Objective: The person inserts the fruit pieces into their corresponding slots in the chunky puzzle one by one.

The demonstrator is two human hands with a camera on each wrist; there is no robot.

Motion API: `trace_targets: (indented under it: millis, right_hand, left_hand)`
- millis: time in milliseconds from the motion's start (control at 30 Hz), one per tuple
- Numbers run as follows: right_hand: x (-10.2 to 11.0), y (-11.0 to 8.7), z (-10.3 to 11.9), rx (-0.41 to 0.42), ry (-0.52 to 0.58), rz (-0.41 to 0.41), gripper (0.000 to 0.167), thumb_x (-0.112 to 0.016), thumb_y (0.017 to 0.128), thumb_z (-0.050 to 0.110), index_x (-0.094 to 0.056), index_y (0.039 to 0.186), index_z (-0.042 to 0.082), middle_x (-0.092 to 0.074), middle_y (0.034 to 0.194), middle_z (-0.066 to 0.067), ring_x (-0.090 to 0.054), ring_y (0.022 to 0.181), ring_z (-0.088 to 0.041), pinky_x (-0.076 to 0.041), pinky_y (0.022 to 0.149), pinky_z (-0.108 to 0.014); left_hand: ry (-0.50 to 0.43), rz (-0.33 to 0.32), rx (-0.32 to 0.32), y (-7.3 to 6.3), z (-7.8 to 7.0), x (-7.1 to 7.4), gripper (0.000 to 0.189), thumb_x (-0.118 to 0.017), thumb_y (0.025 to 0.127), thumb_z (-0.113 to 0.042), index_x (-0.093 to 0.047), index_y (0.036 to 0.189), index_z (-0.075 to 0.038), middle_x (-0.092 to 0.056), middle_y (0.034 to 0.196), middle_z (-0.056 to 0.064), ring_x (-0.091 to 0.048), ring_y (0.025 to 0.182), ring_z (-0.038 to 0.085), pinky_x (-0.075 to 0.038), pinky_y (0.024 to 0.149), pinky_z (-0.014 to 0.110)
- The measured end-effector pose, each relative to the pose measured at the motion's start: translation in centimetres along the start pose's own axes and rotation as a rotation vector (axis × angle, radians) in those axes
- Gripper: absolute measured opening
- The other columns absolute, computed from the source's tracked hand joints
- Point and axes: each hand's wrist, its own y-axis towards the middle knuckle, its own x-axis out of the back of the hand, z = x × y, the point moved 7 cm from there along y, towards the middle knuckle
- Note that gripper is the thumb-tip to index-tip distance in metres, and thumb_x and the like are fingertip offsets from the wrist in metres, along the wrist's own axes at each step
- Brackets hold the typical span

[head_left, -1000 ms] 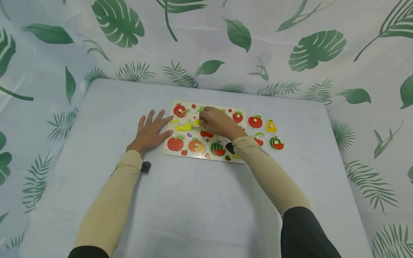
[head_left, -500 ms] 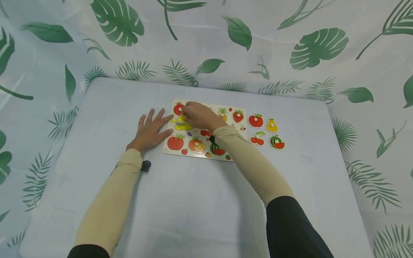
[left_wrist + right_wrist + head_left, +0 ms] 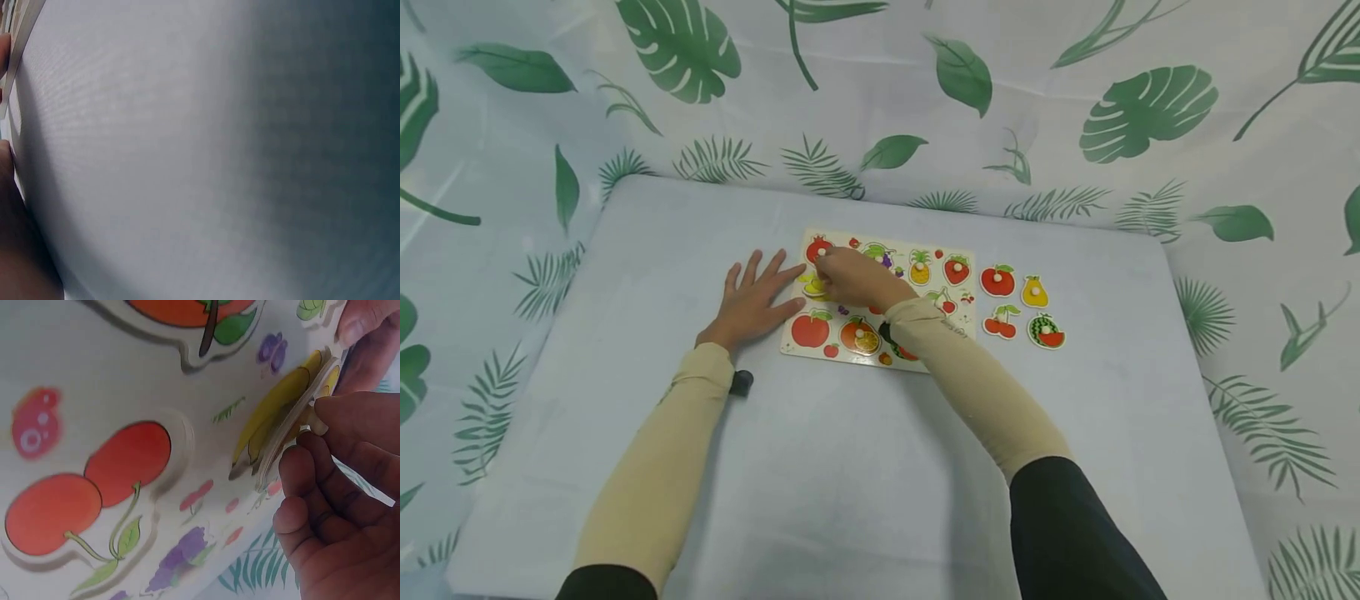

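A thumb and finger of my right hand [image 3: 861, 277] pinch the small knob of a banana puzzle piece [image 3: 334, 378]. In the right wrist view the piece is tilted, close over the printed bananas [image 3: 275, 400] on the fruit puzzle board [image 3: 790, 347]. From the head view only its left part [image 3: 813, 286] shows beside the fingers. My left hand [image 3: 748, 304] lies with spread fingers at the board's left edge, its thumb and forefinger touching there. In the left wrist view only bits of those fingers [image 3: 4, 55] appear, at the board's edge.
Right of the board lie four-sided grouping of loose pieces: a red apple-like fruit [image 3: 997, 281], a pear [image 3: 1034, 292], cherries [image 3: 1001, 323] and a watermelon [image 3: 1047, 332]. Pineapple [image 3: 920, 268], strawberry [image 3: 957, 269] and orange [image 3: 859, 335] pieces with knobs sit in the board.
My right hand has carried the banana piece leftward across the board, then down a little over the printed bananas. The left hand has stayed in place.
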Motion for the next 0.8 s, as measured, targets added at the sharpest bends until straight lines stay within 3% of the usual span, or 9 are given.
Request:
trace_targets:
  millis: [233, 800]
  right_hand:
    - [-0.44, -0.25, -0.02, 0.012, 0.011, 0.002, 0.011, -0.06, 0.106, 0.006, -0.068, 0.113, 0.002, -0.062, 0.102, -0.009, -0.054, 0.091, -0.024, -0.048, 0.083, -0.033]
    - [-0.53, -0.7, 0.0, -0.046, 0.037, 0.024, 0.004, -0.063, 0.105, 0.005, -0.066, 0.105, 0.004, -0.059, 0.096, -0.009, -0.055, 0.084, -0.022, -0.047, 0.075, -0.03]
  left_hand:
    - [0.011, 0.005, 0.005, 0.06, 0.01, -0.11, 0.071, -0.053, 0.108, -0.054, -0.032, 0.171, -0.027, -0.003, 0.181, 0.005, 0.02, 0.162, 0.031, 0.019, 0.125, 0.055]
    - [0.007, 0.013, 0.02, 0.03, -0.1, -0.06, 0.072, -0.052, 0.108, -0.054, -0.031, 0.171, -0.027, -0.002, 0.181, 0.005, 0.021, 0.162, 0.031, 0.02, 0.124, 0.056]
